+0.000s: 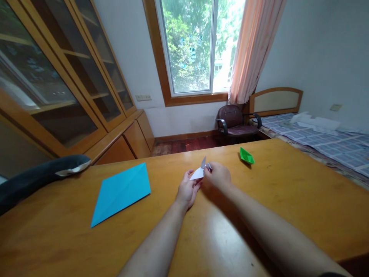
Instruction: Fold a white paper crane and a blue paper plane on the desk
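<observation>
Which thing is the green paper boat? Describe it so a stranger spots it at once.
Start at the wooden table and follow its far edge toward the bed. Near that edge, right of the right hand, sits a folded green paper boat. Its green colour and hollow shape set it apart from the flat blue sheet and the white paper being held.

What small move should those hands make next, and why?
Perhaps the right hand should gently crease the white paper: it holds one side, a pointed flap sticks up there, and the left hand holds the other side.
</observation>
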